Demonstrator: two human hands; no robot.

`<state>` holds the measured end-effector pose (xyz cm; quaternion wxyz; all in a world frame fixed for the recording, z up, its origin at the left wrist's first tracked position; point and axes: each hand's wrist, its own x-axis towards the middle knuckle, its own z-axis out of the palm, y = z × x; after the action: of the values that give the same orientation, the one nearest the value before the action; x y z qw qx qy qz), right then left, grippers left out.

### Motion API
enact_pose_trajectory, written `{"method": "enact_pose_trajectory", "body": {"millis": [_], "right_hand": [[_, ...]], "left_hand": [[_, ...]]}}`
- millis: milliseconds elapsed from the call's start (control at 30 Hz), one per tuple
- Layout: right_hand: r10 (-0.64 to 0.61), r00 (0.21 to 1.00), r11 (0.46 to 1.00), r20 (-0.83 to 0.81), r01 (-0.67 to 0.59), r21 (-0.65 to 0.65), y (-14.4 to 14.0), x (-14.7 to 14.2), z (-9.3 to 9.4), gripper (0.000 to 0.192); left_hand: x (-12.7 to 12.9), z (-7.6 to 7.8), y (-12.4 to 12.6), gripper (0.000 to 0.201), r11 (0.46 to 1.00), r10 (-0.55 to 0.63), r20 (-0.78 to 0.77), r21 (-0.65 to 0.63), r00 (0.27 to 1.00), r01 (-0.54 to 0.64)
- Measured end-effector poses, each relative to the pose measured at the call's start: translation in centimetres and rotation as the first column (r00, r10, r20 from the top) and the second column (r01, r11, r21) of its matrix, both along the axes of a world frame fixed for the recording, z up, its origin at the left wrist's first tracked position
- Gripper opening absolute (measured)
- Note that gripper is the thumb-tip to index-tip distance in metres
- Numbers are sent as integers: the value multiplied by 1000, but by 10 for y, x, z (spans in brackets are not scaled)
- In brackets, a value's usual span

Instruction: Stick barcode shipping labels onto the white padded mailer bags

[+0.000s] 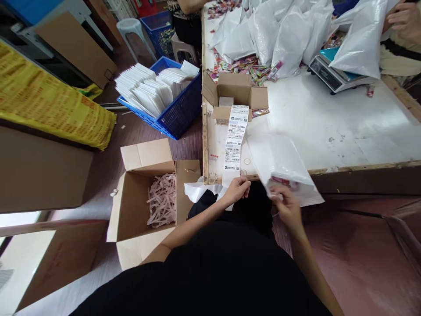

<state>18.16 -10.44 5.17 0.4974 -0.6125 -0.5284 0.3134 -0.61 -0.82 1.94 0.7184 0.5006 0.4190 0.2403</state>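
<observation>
My right hand (287, 208) pinches the near edge of a white plastic mailing bag (286, 156). The bag lies partly on the table and hangs over its front edge, with colourful small packets (284, 182) showing through near my fingers. My left hand (238, 191) is closed at the table's edge, beside the lower end of a strip of printed shipping labels (234, 142); whatever its fingers hold, if anything, is hidden. The strip runs down from a small open cardboard box (233, 85). White backing paper (200, 191) hangs below the edge, left of my left wrist.
An open carton (131, 206) with pinkish paper strips is on the floor at left. Behind it stands a blue basket (177, 114) of white envelopes. Filled white bags (266, 35), loose packets and a scale (338, 72) bearing a bag occupy the far table. Another person's hand (404, 19) shows at right.
</observation>
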Motion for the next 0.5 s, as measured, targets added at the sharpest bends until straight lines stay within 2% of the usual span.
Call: {"method": "enact_pose_trajectory", "body": {"millis": [67,100,133,200,233,300,333,367,400,467,500], "right_hand": [[-159,976,985,-146,167,42,-21,20,8,15],[-218,958,972,-188,231,45,-29,27,11,15],[-252,948,963,-193,265,42,-35,30,15,14],[-239,965,969,-110,245,40,-39,24,20,11],[-213,975,975,-58,216,52,-36,16,21,9],[-152,987,985,40,149,83,-29,-2,25,6],[-124,990,988,71,117,97,-27,-9,28,6],[-101,992,990,76,92,111,-27,-12,31,7],[-98,994,987,50,91,135,-30,-10,35,8],[-159,987,967,-14,158,199,-44,11,45,6],[-208,978,955,6,201,217,-54,29,52,5]], "left_hand": [[-3,-1,-3,25,984,41,-84,174,996,-26],[-3,-1,-5,19,946,83,-122,323,989,-39],[-2,0,-7,15,873,119,-148,487,982,-32],[6,1,-11,41,650,118,-182,758,976,62],[12,2,-12,56,529,64,-216,835,974,151],[25,1,-12,67,314,-70,-316,893,946,322],[31,0,-11,65,233,-114,-357,898,927,374],[34,-1,-8,62,178,-136,-380,899,915,400],[36,-3,-6,60,148,-139,-385,903,912,404],[31,-9,1,56,130,-123,-355,920,927,370],[25,-11,4,54,127,-120,-333,929,935,347]]}}
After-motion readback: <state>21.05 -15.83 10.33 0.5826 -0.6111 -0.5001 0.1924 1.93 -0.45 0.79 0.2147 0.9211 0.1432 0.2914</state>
